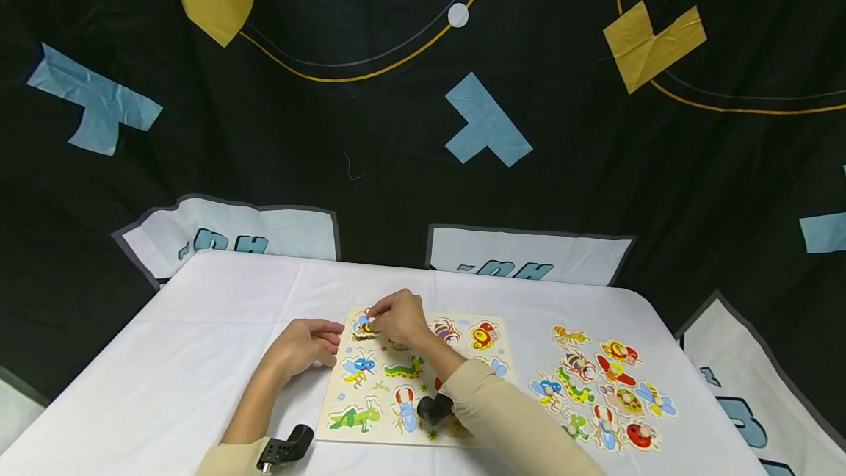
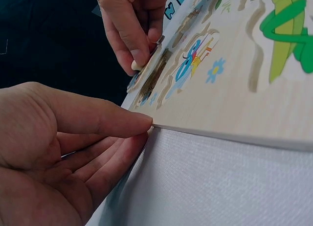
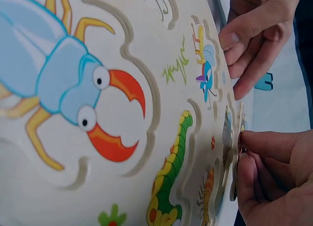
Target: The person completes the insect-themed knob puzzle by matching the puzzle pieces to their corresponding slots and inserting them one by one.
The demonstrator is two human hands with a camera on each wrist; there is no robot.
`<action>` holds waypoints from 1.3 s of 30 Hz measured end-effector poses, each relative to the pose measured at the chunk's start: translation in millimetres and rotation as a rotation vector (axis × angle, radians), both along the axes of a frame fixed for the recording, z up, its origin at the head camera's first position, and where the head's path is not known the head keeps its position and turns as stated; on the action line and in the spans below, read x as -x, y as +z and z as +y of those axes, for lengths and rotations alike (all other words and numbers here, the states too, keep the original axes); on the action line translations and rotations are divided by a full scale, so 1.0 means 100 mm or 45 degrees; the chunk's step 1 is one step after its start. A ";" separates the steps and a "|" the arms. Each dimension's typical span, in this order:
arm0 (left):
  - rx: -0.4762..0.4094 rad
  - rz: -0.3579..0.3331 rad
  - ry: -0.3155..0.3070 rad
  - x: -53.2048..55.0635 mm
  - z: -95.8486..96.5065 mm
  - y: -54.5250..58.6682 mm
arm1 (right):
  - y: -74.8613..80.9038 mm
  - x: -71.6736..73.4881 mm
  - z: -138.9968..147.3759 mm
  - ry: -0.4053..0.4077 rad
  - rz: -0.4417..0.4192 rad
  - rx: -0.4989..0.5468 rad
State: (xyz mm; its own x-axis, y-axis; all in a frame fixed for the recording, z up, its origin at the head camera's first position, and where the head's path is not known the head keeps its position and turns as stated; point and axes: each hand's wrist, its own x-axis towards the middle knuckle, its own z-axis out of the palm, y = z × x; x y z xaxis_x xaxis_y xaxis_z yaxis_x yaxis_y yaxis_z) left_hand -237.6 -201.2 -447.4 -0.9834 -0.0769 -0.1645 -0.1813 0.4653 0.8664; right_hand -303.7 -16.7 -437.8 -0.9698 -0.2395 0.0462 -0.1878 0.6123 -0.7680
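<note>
A wooden puzzle board point(image 1: 390, 435) with insect-shaped recesses lies flat on the white table. Over its far left corner, my right hand point(image 1: 402, 318) pinches the small knob of a bee puzzle piece point(image 1: 362, 329). In the left wrist view this piece point(image 2: 138, 81) stands tilted above the recess, seen nearly edge-on. Beside the board's left edge is my left hand point(image 1: 300, 347); its thumb and fingertips touch the edge, fingers fairly straight. The right forearm hides part of the board's right half. Pictures of a green caterpillar point(image 3: 171, 177) and a stag beetle point(image 3: 68, 79) show in the recesses.
Several loose insect pieces lie in a group right of the board, among them a ladybird piece point(image 1: 640, 435) and a stag beetle piece point(image 1: 605, 428). The white tablecloth point(image 1: 218, 314) covers the table. Behind it hangs a black curtain point(image 1: 383, 189) with taped shapes.
</note>
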 end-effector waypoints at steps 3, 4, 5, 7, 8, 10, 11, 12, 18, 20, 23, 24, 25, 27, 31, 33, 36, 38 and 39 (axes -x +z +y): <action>-0.004 0.003 -0.005 0.00 0.00 0.01 | -0.02 0.00 -0.02 -0.009 -0.001 0.002; -0.005 0.003 -0.004 0.00 0.00 0.01 | -0.03 0.00 -0.03 -0.011 -0.001 0.003; -0.006 0.003 -0.003 0.00 0.00 0.01 | -0.03 0.01 -0.03 -0.014 -0.003 0.004; -0.007 0.003 -0.001 0.00 0.00 0.01 | -0.05 0.01 -0.04 -0.012 0.001 0.009; -0.009 0.002 -0.001 0.00 0.00 0.01 | -0.05 0.01 -0.05 -0.012 0.001 0.010; -0.011 0.004 0.000 -0.01 0.00 0.01 | -0.06 0.01 -0.06 -0.012 0.006 0.012; -0.012 0.006 0.001 -0.01 0.00 0.00 | -0.07 0.01 -0.06 -0.014 0.007 0.012; -0.015 0.008 0.000 -0.01 0.00 0.00 | -0.07 0.01 -0.07 -0.016 0.008 0.011; -0.024 0.011 0.002 -0.01 -0.01 -0.01 | -0.08 -0.01 -0.09 -0.033 -0.012 0.008; -0.024 0.009 0.003 -0.01 -0.01 -0.02 | -0.09 -0.02 -0.09 -0.035 -0.016 0.007; -0.023 0.008 0.002 -0.01 -0.01 -0.02 | -0.10 -0.03 -0.10 -0.036 -0.013 0.012; -0.024 0.008 0.003 -0.01 -0.01 -0.02 | -0.10 -0.04 -0.10 -0.029 0.001 0.014; -0.022 0.004 0.003 -0.01 -0.01 -0.02 | -0.10 -0.03 -0.10 -0.030 0.006 0.015; -0.021 0.002 0.003 -0.01 -0.01 -0.02 | -0.11 -0.04 -0.10 -0.030 0.008 0.019; -0.016 -0.006 0.009 -0.01 0.00 -0.02 | -0.11 -0.03 -0.11 -0.036 -0.002 0.018; -0.014 -0.011 0.014 0.00 0.00 -0.02 | -0.12 -0.03 -0.11 -0.042 -0.008 0.019; -0.003 -0.019 0.010 0.00 0.00 -0.02 | -0.13 -0.03 -0.11 -0.044 -0.005 0.019; 0.001 -0.018 0.008 0.00 0.00 -0.02 | -0.13 -0.02 -0.11 -0.040 -0.011 0.019; 0.004 -0.015 0.004 0.00 0.00 -0.01 | -0.13 -0.02 -0.11 -0.038 -0.011 0.017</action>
State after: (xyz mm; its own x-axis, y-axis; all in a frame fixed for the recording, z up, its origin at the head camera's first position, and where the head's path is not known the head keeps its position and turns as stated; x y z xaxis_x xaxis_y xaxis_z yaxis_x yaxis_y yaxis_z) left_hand -237.4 -201.2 -448.9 -0.9811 -0.0802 -0.1760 -0.1929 0.4672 0.8628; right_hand -301.6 -27.5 -450.9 -0.9768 -0.2102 0.0408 -0.1632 0.6072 -0.7776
